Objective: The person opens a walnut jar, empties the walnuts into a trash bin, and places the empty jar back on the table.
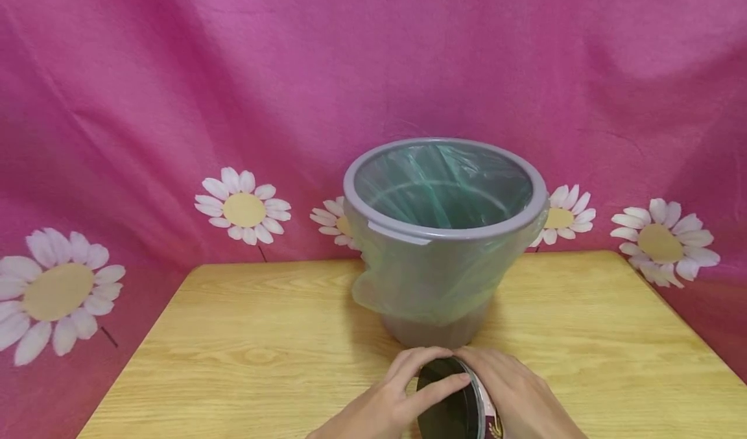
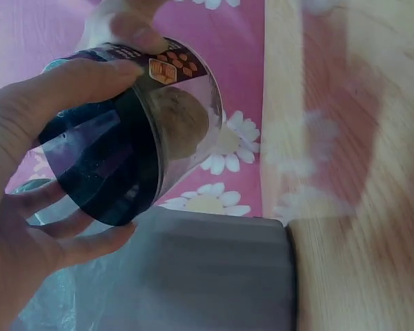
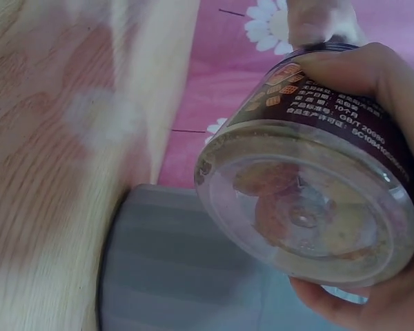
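Note:
A clear plastic jar with a dark printed label and a dark lid lies tipped on its side between both hands, near the front edge of the table. Round brownish pieces, perhaps biscuits, show through its wall and base. My left hand grips the lid, thumb across it and fingers spread around its far edge. On the jar's body, my right hand curls round the labelled side, the thumb on the label in the right wrist view. The lid sits on the jar.
Just beyond the hands stands a grey bin with a thin greenish bag folded over its rim. The wooden table reaches back to a pink cloth with white daisies.

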